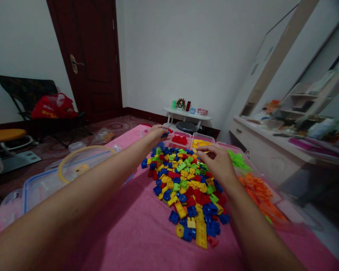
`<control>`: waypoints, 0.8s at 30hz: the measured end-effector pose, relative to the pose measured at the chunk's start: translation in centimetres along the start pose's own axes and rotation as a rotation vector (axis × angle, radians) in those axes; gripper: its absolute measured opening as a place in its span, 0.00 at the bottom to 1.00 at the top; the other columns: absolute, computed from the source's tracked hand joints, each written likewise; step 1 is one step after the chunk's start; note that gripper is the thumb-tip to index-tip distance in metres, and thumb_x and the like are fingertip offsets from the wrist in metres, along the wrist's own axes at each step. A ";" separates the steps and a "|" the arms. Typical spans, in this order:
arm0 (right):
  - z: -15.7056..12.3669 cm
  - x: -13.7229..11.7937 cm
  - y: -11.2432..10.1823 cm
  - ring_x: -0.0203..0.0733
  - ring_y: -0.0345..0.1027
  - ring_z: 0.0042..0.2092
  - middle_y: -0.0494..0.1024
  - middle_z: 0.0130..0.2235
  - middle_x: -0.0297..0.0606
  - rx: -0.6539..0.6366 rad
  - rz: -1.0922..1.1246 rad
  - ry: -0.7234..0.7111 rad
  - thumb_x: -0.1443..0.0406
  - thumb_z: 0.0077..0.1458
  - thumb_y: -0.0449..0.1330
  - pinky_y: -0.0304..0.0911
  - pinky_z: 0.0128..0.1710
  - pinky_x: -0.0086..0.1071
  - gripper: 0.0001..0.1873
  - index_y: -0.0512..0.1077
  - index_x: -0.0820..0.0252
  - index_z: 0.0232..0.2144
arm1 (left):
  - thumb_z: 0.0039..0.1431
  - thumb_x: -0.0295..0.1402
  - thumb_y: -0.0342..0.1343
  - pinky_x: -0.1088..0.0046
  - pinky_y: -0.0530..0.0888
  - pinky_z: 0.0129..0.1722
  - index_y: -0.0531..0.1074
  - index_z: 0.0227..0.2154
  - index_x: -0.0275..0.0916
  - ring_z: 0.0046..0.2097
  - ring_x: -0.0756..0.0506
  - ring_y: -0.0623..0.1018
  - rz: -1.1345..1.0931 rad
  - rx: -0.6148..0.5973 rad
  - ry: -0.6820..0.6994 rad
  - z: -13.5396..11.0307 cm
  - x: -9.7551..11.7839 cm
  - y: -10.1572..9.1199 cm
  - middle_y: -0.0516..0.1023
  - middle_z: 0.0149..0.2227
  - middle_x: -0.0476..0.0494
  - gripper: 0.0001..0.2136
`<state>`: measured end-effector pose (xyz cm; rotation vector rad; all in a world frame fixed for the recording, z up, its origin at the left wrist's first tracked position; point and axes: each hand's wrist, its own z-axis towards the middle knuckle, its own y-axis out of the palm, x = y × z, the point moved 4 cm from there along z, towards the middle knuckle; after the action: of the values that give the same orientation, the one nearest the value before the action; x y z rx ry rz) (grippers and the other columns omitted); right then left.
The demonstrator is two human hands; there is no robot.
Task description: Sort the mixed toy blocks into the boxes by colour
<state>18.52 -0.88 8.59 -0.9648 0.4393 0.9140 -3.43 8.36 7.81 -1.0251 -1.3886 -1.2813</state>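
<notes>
A heap of small plastic building blocks (186, 188) in blue, yellow, red and green lies on a pink cloth (135, 233). My left hand (157, 133) reaches to the far edge of the heap with fingers curled over a blue piece. My right hand (217, 162) hovers above the heap's right side, fingers bent in a pinch; what it holds, if anything, is too small to make out. Beyond the heap stand clear trays: one with red pieces (180, 139), one with yellow pieces (200, 143), one with green pieces (238, 160) and one with orange pieces (257, 188).
Clear lids and a round container with a yellow rim (81, 162) lie left of the heap. A small white table (186, 113) stands by the far wall, a white dresser (260, 146) on the right, a folding chair with a red bag (52, 107) and a dark door on the left.
</notes>
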 end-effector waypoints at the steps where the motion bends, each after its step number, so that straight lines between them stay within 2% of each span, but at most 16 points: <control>1: 0.0 0.0 0.0 0.38 0.67 0.27 0.78 0.30 0.41 -0.001 -0.005 -0.006 0.61 0.46 0.58 0.62 0.27 0.30 0.13 0.77 0.64 0.30 | 0.52 0.16 0.50 0.77 0.76 0.30 0.68 0.39 0.31 0.24 0.54 0.73 0.147 0.087 0.067 1.2 0.6 -0.8 0.70 0.24 0.48 0.12; 2: 0.0 0.0 0.0 0.38 0.68 0.27 0.78 0.30 0.41 0.000 -0.010 -0.016 0.61 0.46 0.58 0.62 0.28 0.30 0.13 0.77 0.64 0.30 | 0.51 0.17 0.51 0.74 0.76 0.31 0.68 0.40 0.32 0.25 0.54 0.74 0.301 0.168 0.117 2.2 1.0 -1.5 0.70 0.24 0.48 0.13; 5: 0.0 0.2 0.2 0.38 0.68 0.28 0.78 0.31 0.40 -0.001 -0.034 -0.044 0.62 0.47 0.57 0.62 0.29 0.30 0.12 0.77 0.63 0.31 | 0.47 0.16 0.53 0.67 0.76 0.34 0.70 0.41 0.32 0.28 0.49 0.76 0.483 0.237 0.162 4.6 1.2 -3.5 0.73 0.28 0.44 0.16; 9: 0.0 0.7 0.6 0.36 0.67 0.27 0.78 0.31 0.39 -0.033 -0.085 -0.049 0.64 0.47 0.57 0.61 0.29 0.29 0.11 0.77 0.62 0.30 | 0.41 0.18 0.57 0.69 0.71 0.48 0.76 0.37 0.35 0.43 0.43 0.76 1.025 0.175 0.348 5.6 0.8 -4.6 0.77 0.37 0.40 0.17; 11: -0.1 0.8 1.1 0.36 0.67 0.28 0.78 0.30 0.37 -0.090 -0.129 -0.069 0.65 0.47 0.57 0.60 0.29 0.29 0.10 0.77 0.61 0.29 | 0.40 0.20 0.58 0.71 0.67 0.52 0.77 0.37 0.37 0.48 0.43 0.74 1.135 0.126 0.404 5.2 0.5 -4.4 0.77 0.41 0.41 0.17; 14: -0.5 0.8 2.4 0.37 0.68 0.30 0.78 0.30 0.36 -0.254 -0.202 -0.130 0.67 0.47 0.57 0.60 0.31 0.29 0.08 0.77 0.59 0.28 | 0.44 0.25 0.57 0.70 0.67 0.52 0.77 0.39 0.37 0.48 0.43 0.73 1.203 0.103 0.561 3.3 0.6 -2.9 0.77 0.44 0.42 0.16; 16: -1.0 0.8 3.4 0.37 0.68 0.31 0.79 0.31 0.35 -0.359 -0.252 -0.158 0.68 0.47 0.57 0.60 0.32 0.28 0.08 0.77 0.58 0.28 | 0.48 0.27 0.53 0.71 0.69 0.48 0.77 0.40 0.37 0.44 0.45 0.75 1.183 0.071 0.687 1.2 0.8 -1.2 0.78 0.41 0.42 0.15; 17: -1.3 0.8 3.8 0.37 0.69 0.32 0.79 0.32 0.35 -0.393 -0.288 -0.162 0.69 0.46 0.58 0.60 0.33 0.29 0.09 0.77 0.58 0.29 | 0.50 0.27 0.52 0.73 0.70 0.44 0.77 0.40 0.37 0.40 0.47 0.76 1.145 0.005 0.721 0.1 0.7 -0.3 0.79 0.39 0.43 0.14; 19: -1.8 0.8 4.5 0.39 0.70 0.35 0.79 0.36 0.36 -0.436 -0.379 -0.157 0.67 0.46 0.59 0.60 0.35 0.30 0.10 0.78 0.56 0.32 | 0.51 0.28 0.50 0.76 0.71 0.38 0.77 0.37 0.36 0.35 0.49 0.76 1.079 -0.132 0.738 -2.2 0.1 1.6 0.79 0.35 0.44 0.13; 21: -2.3 0.8 5.0 0.42 0.70 0.40 0.78 0.39 0.36 -0.473 -0.474 -0.151 0.65 0.45 0.61 0.60 0.38 0.32 0.12 0.77 0.54 0.36 | 0.51 0.28 0.51 0.76 0.70 0.35 0.78 0.36 0.38 0.34 0.49 0.76 1.111 -0.301 0.707 -4.2 -1.0 3.1 0.80 0.33 0.45 0.12; 24: -2.9 0.7 5.7 0.45 0.69 0.45 0.78 0.42 0.37 -0.527 -0.547 -0.141 0.64 0.46 0.61 0.60 0.43 0.33 0.17 0.76 0.52 0.41 | 0.49 0.27 0.51 0.74 0.69 0.35 0.78 0.37 0.41 0.37 0.46 0.76 1.304 -0.405 0.645 -6.2 -2.9 4.2 0.79 0.35 0.44 0.14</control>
<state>14.41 -1.54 3.70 -1.3987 -0.2031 0.5921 1.81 2.68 5.79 -1.2600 0.1528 -0.7165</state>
